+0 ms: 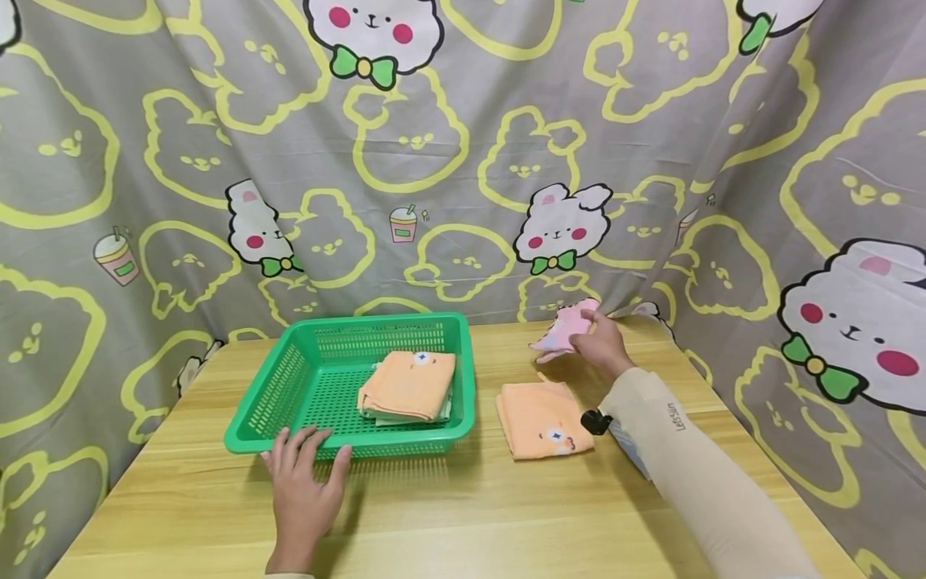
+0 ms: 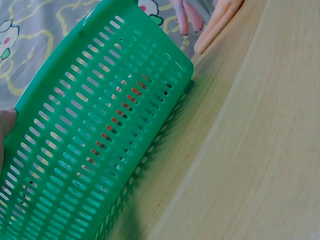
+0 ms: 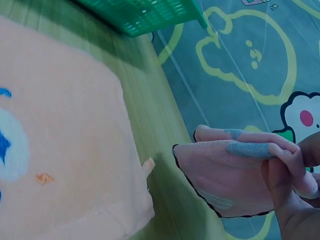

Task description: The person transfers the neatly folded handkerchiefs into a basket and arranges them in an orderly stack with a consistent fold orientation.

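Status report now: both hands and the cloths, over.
Left hand rests open on green basket front rim. Right hand pinches pink cloth, lifted. Orange cloth lies on table, nothing blocking.

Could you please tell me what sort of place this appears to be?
Probably a makeshift home recording booth: a cartoon-rabbit sheet curtains off a wooden table holding a green basket with folded cloths.

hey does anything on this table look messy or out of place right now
Nothing stands out. Folded orange towels sit neatly in the green basket, another orange towel lies flat on the table, and the right hand holds a pink cloth.
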Motion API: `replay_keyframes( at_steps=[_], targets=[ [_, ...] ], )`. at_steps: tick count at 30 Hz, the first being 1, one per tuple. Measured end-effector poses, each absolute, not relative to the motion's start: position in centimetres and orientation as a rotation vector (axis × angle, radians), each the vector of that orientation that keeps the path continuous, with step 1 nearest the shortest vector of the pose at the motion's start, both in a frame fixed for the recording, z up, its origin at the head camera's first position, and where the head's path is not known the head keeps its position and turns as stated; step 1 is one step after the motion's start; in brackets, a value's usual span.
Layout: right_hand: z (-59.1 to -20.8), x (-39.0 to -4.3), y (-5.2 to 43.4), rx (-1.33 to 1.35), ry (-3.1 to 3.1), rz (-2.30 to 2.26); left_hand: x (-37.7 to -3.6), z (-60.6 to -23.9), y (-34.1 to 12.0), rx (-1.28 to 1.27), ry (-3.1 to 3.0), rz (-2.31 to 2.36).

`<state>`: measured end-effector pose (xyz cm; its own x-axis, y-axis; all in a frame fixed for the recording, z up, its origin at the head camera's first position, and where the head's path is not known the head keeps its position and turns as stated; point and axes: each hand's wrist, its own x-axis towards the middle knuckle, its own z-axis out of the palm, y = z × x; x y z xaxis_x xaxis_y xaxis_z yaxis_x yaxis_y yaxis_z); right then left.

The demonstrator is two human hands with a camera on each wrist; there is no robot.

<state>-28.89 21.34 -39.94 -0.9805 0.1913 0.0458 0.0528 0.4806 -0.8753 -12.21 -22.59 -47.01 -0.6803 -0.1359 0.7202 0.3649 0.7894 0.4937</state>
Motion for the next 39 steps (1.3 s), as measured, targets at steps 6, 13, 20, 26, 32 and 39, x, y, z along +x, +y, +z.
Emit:
replay_keyframes(
  at_steps=[6,13,20,26,32,39],
  targets=[
    [-39.7,-28.9,20.9,-0.196,-2.554,1.543,-12.3,-47.0,-22.6,-0.167,-2.183,-0.809],
    [-39.3,-29.0,20.3,-0.161,-2.512,1.633,-12.3,-47.1,-22.6,-0.173,-2.178,-0.809],
    [-38.9,-28.8,19.6,-0.114,-2.491,1.663,-12.2,-47.0,-22.6,-0.174,-2.183,-0.811],
    [-38.8,-28.8,19.1,-0.119,-2.49,1.696,-12.2,-46.9,-22.6,-0.176,-2.184,-0.811],
    [-38.4,-28.8,18.2,-0.129,-2.486,1.678,-12.2,-46.9,-22.6,-0.173,-2.188,-0.811],
    [-38.0,-28.7,17.4,-0.135,-2.493,1.689,-12.1,-46.7,-22.5,-0.17,-2.195,-0.812]
  ],
)
